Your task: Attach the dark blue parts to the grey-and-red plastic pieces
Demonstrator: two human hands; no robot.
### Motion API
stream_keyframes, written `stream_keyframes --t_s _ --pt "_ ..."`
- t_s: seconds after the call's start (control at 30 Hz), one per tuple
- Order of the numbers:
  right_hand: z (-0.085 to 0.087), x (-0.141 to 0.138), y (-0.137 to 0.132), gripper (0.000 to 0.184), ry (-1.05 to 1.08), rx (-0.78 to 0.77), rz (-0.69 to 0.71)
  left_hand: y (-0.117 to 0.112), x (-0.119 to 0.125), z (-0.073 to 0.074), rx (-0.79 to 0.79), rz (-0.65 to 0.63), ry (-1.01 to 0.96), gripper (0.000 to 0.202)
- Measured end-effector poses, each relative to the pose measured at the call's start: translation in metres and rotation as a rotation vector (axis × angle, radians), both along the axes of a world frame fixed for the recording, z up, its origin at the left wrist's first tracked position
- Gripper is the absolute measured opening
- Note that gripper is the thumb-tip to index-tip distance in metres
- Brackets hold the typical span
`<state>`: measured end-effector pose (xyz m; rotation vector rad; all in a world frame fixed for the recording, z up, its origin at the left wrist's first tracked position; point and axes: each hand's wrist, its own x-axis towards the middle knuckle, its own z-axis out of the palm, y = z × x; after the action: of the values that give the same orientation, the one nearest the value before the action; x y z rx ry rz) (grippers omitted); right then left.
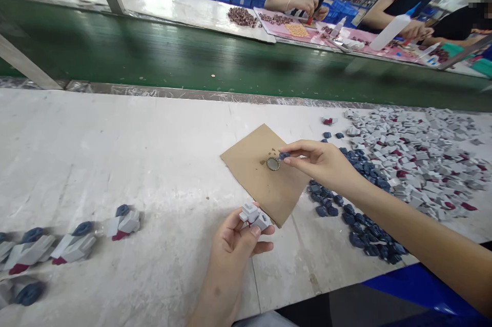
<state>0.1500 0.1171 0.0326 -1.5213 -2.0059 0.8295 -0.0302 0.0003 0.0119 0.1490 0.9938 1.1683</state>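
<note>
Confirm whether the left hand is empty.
No, the left hand pinches a small grey part, while the right hand holds a dark blue piece.

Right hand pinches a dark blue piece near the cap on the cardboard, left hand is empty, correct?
No. The head view shows the left hand holding a grey-white part. The right hand does pinch a dark blue piece near the cap on the cardboard.

Holding grey part [253, 216] in left hand [230, 255] near table [134, 152] edge. Pinching blue piece [284, 155] in right hand [323, 163], just beside cap [272, 164] on cardboard [265, 188]. Blue pile [365, 234] and grey pile [415, 158] at right, assembled units [77, 245] far left. Green belt [192, 55] beyond, co-worker's hand [307, 5] across it.
</note>
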Motion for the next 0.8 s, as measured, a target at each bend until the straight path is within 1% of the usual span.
stream_keyframes --t_s 0.1,0.17,0.23,0.33,0.47,0.53,0.6,0.67,0.73,0.8 --pt "-0.003 0.000 0.000 0.018 -0.171 0.156 0.044 0.000 0.000 -0.001 0.007 -0.005 0.001 0.019" --pt "-0.007 -0.001 -0.001 0.016 -0.303 0.285 0.126 0.000 0.000 -0.003 0.020 -0.002 0.000 0.019" --pt "-0.012 -0.002 -0.002 0.016 -0.418 0.377 0.211 -0.001 -0.001 -0.005 0.025 -0.004 -0.012 0.020" --pt "-0.021 -0.002 -0.002 0.019 -0.518 0.465 0.295 -0.001 -0.001 -0.007 0.017 -0.030 -0.050 0.022" --pt "-0.027 -0.003 -0.001 0.023 -0.581 0.549 0.321 -0.001 -0.003 -0.008 0.042 -0.074 -0.080 0.023" --pt "-0.025 -0.003 0.000 0.023 -0.550 0.523 0.318 -0.001 -0.003 -0.009 0.062 -0.081 -0.084 0.022" --pt "-0.021 -0.004 -0.001 0.020 -0.472 0.436 0.310 -0.001 -0.004 -0.008 0.070 -0.080 -0.083 0.021" --pt "-0.015 -0.005 -0.002 0.018 -0.377 0.326 0.265 -0.001 -0.004 -0.008 0.068 -0.070 -0.070 0.021" --pt "-0.009 -0.007 -0.004 0.017 -0.273 0.230 0.153 -0.001 -0.003 -0.007 0.059 -0.052 -0.045 0.020" --pt "-0.002 -0.010 -0.008 0.019 -0.153 0.133 0.007 -0.002 -0.002 -0.007 0.059 -0.022 -0.011 0.019"
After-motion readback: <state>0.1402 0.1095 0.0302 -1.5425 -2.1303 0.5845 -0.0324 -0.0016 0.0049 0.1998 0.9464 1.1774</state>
